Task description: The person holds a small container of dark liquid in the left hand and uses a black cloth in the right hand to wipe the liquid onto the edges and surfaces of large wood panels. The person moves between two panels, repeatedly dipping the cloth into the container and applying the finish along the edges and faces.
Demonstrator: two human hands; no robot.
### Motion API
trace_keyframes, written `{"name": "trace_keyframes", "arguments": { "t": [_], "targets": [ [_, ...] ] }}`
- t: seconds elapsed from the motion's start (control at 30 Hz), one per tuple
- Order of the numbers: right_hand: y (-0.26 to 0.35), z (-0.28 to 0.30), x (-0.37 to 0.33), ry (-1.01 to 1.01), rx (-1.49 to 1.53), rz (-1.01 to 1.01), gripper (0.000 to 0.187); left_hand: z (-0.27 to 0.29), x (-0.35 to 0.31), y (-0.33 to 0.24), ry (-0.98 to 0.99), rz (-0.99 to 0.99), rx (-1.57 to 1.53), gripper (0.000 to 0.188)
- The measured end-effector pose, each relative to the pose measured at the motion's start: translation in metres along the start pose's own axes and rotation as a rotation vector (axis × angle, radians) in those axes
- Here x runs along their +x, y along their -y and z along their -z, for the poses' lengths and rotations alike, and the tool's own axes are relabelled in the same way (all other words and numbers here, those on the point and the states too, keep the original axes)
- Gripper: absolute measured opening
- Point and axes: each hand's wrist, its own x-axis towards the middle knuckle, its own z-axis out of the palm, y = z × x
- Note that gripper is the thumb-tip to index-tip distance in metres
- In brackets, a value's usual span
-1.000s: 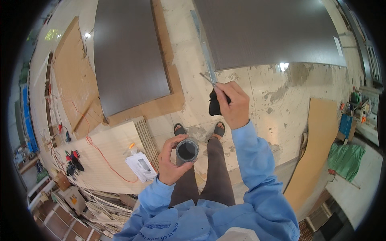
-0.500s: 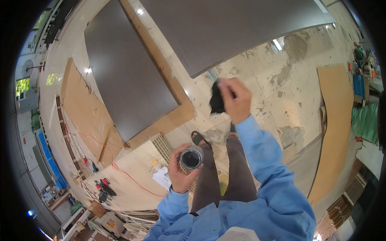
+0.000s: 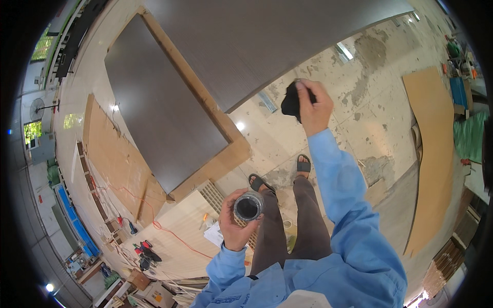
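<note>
The left hand (image 3: 233, 227), just below the center of the frame, grips a round open container (image 3: 248, 209), fingers and thumb wrapped around its sides; its mouth faces up, showing a dark inside and a grey rim. The right hand (image 3: 317, 105), in the upper middle of the frame, pinches a black cloth (image 3: 291, 102) between thumb and fingers, and the cloth hangs above the floor (image 3: 336, 138), well apart from the container.

2 dark panels lie near these hands: a large panel (image 3: 246, 46) across the top of the frame and a narrower panel (image 3: 162, 102) at upper left, with brown cardboard (image 3: 237, 146) showing along its edge. A metal strip (image 3: 267, 101) lies left of the cloth. 2 sandaled feet stand near the center, and a long tan sheet (image 3: 431, 159) lies at right. White papers (image 3: 212, 233) lie left of the left hand.
</note>
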Motion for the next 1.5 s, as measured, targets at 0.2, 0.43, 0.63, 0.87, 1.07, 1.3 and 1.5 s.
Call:
{"name": "trace_keyframes", "arguments": {
  "t": [0.2, 0.43, 0.63, 0.87, 1.07, 1.3, 1.5],
  "targets": [
    [-0.005, 0.018, 0.023, 0.186, -0.008, 0.076, 0.010, -0.009, 0.003, -0.001, 0.032, -0.008, -0.006, 0.071],
    [-0.029, 0.040, 0.064, -0.045, -0.032, -0.024, 0.012, -0.020, 0.008, -0.007, 0.036, 0.036, -0.025, 0.068],
    [-0.043, 0.062, 0.067, -0.003, -0.094, 0.077, 0.012, -0.030, 0.014, -0.012, 0.049, 0.014, -0.018, 0.068],
    [-0.046, 0.085, 0.105, 0.301, -0.120, -0.033, 0.012, -0.042, 0.018, -0.015, 0.074, -0.018, 0.016, 0.072],
    [-0.020, 0.116, 0.070, 0.610, 0.065, 0.021, 0.012, -0.052, 0.023, -0.021, 0.069, 0.007, -0.033, 0.073],
    [0.044, 0.170, 0.206, 0.089, -0.065, 0.282, 0.019, -0.055, 0.027, -0.033, 0.070, -0.021, 0.019, 0.071],
    [0.004, 0.109, 0.345, -0.128, -0.499, 0.526, 0.015, -0.056, 0.024, -0.044, 0.016, -0.010, 0.064, 0.066]
  ]
}}
